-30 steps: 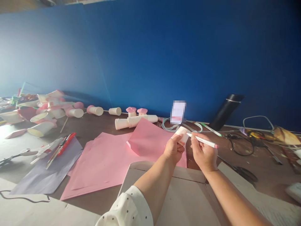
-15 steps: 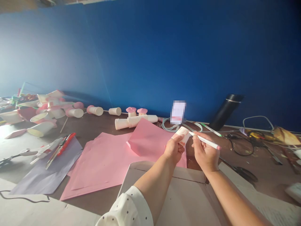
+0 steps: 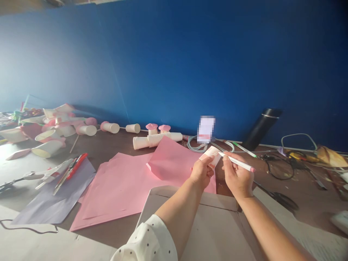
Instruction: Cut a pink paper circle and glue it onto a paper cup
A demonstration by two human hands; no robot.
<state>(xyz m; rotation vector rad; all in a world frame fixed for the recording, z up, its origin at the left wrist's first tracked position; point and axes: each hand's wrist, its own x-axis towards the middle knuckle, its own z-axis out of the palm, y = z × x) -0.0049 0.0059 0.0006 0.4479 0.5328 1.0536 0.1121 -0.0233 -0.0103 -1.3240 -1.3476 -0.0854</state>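
My left hand (image 3: 202, 170) is closed around a small white paper cup (image 3: 214, 153) with pinkish-orange marks on its side; the fingers hide its lower part. In my right hand (image 3: 239, 177) is a white marker (image 3: 239, 162) with a pink end, gripped like a pen. Its tip is at the cup's right edge; whether it touches is too small to tell. Below and left of my hands lie pink paper sheets (image 3: 116, 188), one with a raised fold. Behind them is a stack of nested paper cups (image 3: 157, 139) on its side, with two pink-capped cups (image 3: 164, 129) behind it.
A pixelated upright panel (image 3: 206, 128) and coiled white cable (image 3: 194, 145) stand at the blue wall (image 3: 174, 65). A black bottle (image 3: 261, 128) leans at right, near scissors (image 3: 284, 201). A red cutter (image 3: 76, 166) rests on purple paper (image 3: 58, 203). Loose cups (image 3: 49, 146) lie left.
The paper cup has turned very slightly in my left hand, showing a little more of its pinkish marks. My right hand and the marker have hardly moved.
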